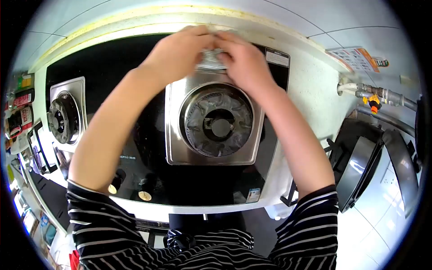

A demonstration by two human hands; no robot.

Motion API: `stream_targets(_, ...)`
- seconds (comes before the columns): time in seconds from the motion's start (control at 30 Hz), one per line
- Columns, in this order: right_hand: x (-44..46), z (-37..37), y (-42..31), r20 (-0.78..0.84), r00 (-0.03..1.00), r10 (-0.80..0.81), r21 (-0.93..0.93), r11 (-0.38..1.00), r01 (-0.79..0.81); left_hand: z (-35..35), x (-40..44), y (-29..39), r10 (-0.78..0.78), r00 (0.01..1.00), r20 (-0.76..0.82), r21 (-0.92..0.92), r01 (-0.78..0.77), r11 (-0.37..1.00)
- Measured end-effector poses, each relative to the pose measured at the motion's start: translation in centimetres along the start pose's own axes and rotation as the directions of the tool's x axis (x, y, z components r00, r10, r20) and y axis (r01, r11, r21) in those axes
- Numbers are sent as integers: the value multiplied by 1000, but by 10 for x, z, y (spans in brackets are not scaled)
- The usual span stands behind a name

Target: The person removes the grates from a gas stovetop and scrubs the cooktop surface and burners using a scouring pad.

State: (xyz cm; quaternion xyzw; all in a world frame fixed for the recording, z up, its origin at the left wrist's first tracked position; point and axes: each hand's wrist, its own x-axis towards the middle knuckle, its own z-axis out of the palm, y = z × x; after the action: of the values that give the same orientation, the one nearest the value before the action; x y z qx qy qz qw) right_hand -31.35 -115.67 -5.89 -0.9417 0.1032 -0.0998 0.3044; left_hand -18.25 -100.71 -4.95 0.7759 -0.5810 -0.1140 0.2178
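Note:
My left hand (182, 51) and my right hand (245, 60) meet at the back edge of a black glass gas hob (198, 186). Between them shows a silvery, crinkled piece that looks like foil (211, 60), just behind the burner's steel tray. The fingers of both hands are bent in over its upper part, which they partly hide. Below the hands sits the burner (219, 121), a dark ring-shaped pan support around a round centre cap. To the left, a second burner (64, 118) lies in its own steel tray.
Two control knobs (145, 191) are at the hob's front. A gas pipe with a yellow valve (372, 102) runs along the right wall. Black and grey cookware (355, 166) stands at the right. Bottles and packets (20, 110) line the left.

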Motion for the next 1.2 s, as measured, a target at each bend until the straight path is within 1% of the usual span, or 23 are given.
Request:
stream_targets(0.07, 15, 22, -16, 23, 995, -101, 32, 994, 100, -21, -21, -20, -50, 998, 44, -44, 52, 998)
stream_targets(0.1, 20, 27, -21, -11, 982, -188, 40, 981, 188, -29, -29, -20, -92, 995, 46, -71, 95, 993)
stream_targets(0.2, 12, 17, -24, 116, 981, -158, 31, 987, 155, -26, -28, -19, -72, 993, 94, -97, 81, 992)
stream_targets(0.23, 2, 10, -22, 87, 987, -134, -9, 991, 135, -19, -23, -10, -19, 999, 36, -78, 22, 997)
stream_targets(0.27, -5, 2, -19, 67, 993, -92, -31, 995, 94, -13, -16, 0, -6, 999, 51, -58, 9, 998)
stream_targets(0.3, -11, -2, -8, 47, 995, -89, -43, 995, 91, 2, -11, 3, 38, 999, -23, -89, -40, 995)
stream_targets(0.33, -14, -10, -6, 38, 996, -81, -43, 996, 83, 11, -6, 6, 103, 994, -44, -14, -104, 994)
stream_targets(0.4, -13, -12, -11, 44, 998, -34, -76, 996, 37, 5, -2, 9, 81, 995, 56, -37, -79, 996)
stream_targets(0.5, 13, 6, -26, 71, 996, 44, 41, 998, -47, -17, -18, -13, 55, 998, -7, 84, -54, 995)
stream_targets(0.53, 26, 16, -37, 76, 995, 72, 120, 989, -81, -30, -25, -23, 43, 995, -86, 114, -33, 993)
stream_targets(0.6, 61, 49, -56, -34, 990, -139, 93, 986, 141, -48, -45, -62, 3, 977, -213, 150, 30, 988)
stream_targets(0.7, 81, 61, -59, 63, 991, -120, 42, 992, 118, -43, -53, -80, -105, 977, -183, -91, 90, 992)
stream_targets(0.8, 64, 46, -59, 187, 979, -75, 50, 996, 67, -36, -63, -69, -148, 987, -68, -174, 135, 976)
stream_targets(0.83, 50, 41, -61, 215, 962, -170, 9, 985, 172, -35, -73, -59, -85, 993, -84, -170, 70, 983)
stream_targets(0.87, 36, 36, -66, 310, 946, -95, 48, 995, 84, -32, -84, -50, -44, 996, -73, -187, 30, 982)
stream_targets(0.93, 23, 31, -71, 331, 939, -89, 121, 991, 51, -28, -98, -37, -86, 993, -85, -325, 54, 944)
stream_targets(0.97, 27, 32, -70, 334, 937, -98, 156, 987, 48, -29, -98, -39, -99, 993, -67, -356, 69, 932)
stream_targets(1.07, 59, 48, -59, 224, 962, -157, 31, 988, 154, -33, -75, -61, -153, 982, -110, -186, 131, 974)
stream_targets(1.13, 82, 50, -60, 189, 973, -130, -47, 989, 142, -32, -55, -72, -171, 961, -216, -207, 126, 970)
stream_targets(1.17, 83, 44, -64, 204, 974, -98, 15, 995, 97, -30, -56, -70, -184, 959, -216, -205, 139, 969)
stream_targets(1.2, 76, 43, -64, 258, 962, -95, 8, 995, 96, -30, -56, -66, -197, 956, -218, -202, 153, 967)
